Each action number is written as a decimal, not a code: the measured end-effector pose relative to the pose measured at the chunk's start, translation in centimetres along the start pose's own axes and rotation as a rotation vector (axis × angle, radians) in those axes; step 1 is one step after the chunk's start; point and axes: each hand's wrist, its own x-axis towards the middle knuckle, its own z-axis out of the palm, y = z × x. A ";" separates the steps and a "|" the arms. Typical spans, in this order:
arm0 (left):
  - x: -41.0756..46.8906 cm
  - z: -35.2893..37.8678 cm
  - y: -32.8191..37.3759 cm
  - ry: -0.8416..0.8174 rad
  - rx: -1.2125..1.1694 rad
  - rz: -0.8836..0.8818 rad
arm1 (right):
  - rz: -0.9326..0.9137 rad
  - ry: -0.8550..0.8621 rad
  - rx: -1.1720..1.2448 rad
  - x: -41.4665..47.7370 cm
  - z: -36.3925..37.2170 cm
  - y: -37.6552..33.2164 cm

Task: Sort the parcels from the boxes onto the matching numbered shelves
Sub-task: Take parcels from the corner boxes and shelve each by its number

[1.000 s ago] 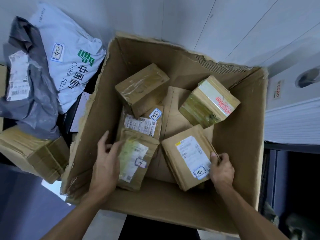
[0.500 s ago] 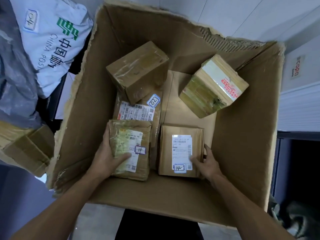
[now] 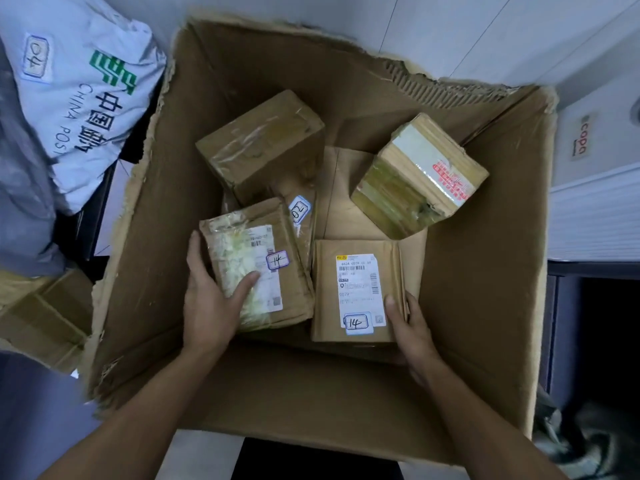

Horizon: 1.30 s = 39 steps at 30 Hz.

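Matt torn corrugated cardboard box [image 3: 485,271], glossy-taped cardboard parcel [image 3: 419,174], smooth plastic mailer [image 3: 86,109]

Inside the large torn brown cardboard box [image 3: 485,289], near its front wall, the left hand [image 3: 211,299] grips a flat brown tape-wrapped parcel marked 14 [image 3: 256,261]; the right hand [image 3: 412,327] pinches another flat brown parcel marked 14 [image 3: 356,289].

Left hand [image 3: 207,306]: tightening its grip on the left 14 parcel [image 3: 256,265], which is tilting toward 11 o'clock and sliding over the 02 parcel [image 3: 300,209].
Right hand [image 3: 412,327]: shifting to the 5 o'clock corner of the right 14 parcel [image 3: 356,289], thumb coming on top.
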 end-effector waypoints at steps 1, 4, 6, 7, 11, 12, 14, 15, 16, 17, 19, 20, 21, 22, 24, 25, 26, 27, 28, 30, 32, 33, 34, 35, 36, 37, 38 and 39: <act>-0.1 0.0 -0.2 0.006 0.010 0.049 | -0.028 0.028 -0.007 0.1 0.0 0.0; -0.6 0.0 -1.1 -0.148 0.058 0.092 | -0.050 0.059 -0.039 0.4 -0.1 0.3; -1.1 0.0 -1.7 -0.292 0.088 0.105 | -0.048 0.052 -0.055 0.5 -0.3 0.6; -1.2 0.0 -2.0 -0.337 0.108 0.119 | -0.050 0.051 -0.064 0.5 -0.4 0.5; -0.7 0.1 -2.6 -0.323 0.180 0.202 | -0.093 0.045 -0.119 0.1 -0.6 -0.1; -0.6 0.0 -2.7 -0.313 0.191 0.216 | -0.109 0.037 -0.135 -0.1 -0.6 -0.4; -0.6 -0.1 -2.7 -0.295 0.207 0.231 | -0.137 0.031 -0.190 -0.6 -0.8 -1.0; -0.7 -0.2 -2.8 -0.282 0.208 0.235 | -0.154 0.032 -0.221 -0.8 -0.8 -1.2; -0.8 -0.3 -2.7 -0.273 0.203 0.241 | -0.173 0.028 -0.238 -1.1 -0.8 -1.4; -1.0 -0.3 -2.6 -0.272 0.199 0.247 | -0.192 0.024 -0.245 -1.3 -0.8 -1.5; -1.1 -0.4 -2.1 -0.291 0.198 0.266 | -0.236 0.019 -0.252 -1.6 -0.7 -1.5; -1.2 -0.5 -1.8 -0.307 0.193 0.276 | -0.268 0.011 -0.266 -1.8 -0.6 -1.6; -1.2 -0.6 -1.4 -0.320 0.185 0.285 | -0.301 0.004 -0.290 -2.1 -0.5 -1.7; -1.3 -0.7 -1.0 -0.330 0.179 0.295 | -0.332 0.006 -0.310 -2.5 -0.5 -1.9; -1.7 -1.3 0.0 -0.345 0.188 0.301 | -0.352 0.025 -0.321 -3.4 -0.6 -2.2; -1.9 -1.8 0.5 -0.351 0.198 0.301 | -0.352 0.031 -0.321 -3.9 -0.7 -2.5; -2.3 -2.3 1.0 -0.357 0.204 0.308 | -0.355 0.032 -0.320 -4.5 -0.9 -2.8; -2.7 -2.9 1.5 -0.359 0.206 0.316 | -0.361 0.033 -0.319 -5.2 -1.2 -3.0; -3.1 -3.6 2.1 -0.358 0.206 0.321 | -0.369 0.031 -0.315 -6.0 -1.4 -3.5; -4.1 -5.1 3.2 -0.348 0.203 0.326 | -0.382 0.044 -0.301 -7.9 -2.2 -4.2; -5.2 -6.6 4.5 -0.337 0.192 0.328 | -0.400 0.055 -0.290 -10.1 -3.0 -5.2; -5.7 -7.4 5.3 -0.334 0.189 0.333 | -0.410 0.053 -0.290 -11.2 -3.5 -5.9; -6.2 -8.2 6.0 -0.333 0.191 0.343 | -0.419 0.050 -0.288 -12.4 -3.9 -6.7; -6.6 -9.0 6.9 -0.328 0.193 0.359 | -0.431 0.048 -0.289 -13.5 -4.4 -7.6; -7.0 -9.9 7.7 -0.321 0.198 0.379 | -0.453 0.054 -0.294 -14.5 -4.7 -8.6; -7.4 -10.7 8.7 -0.313 0.206 0.400 | -0.474 0.063 -0.302 -15.5 -5.1 -9.5; -7.6 -11.6 9.7 -0.305 0.218 0.416 | -0.498 0.072 -0.306 -16.4 -5.5 -10.6; -7.8 -12.4 10.7 -0.292 0.227 0.432 | -0.516 0.087 -0.311 -17.2 -5.8 -11.6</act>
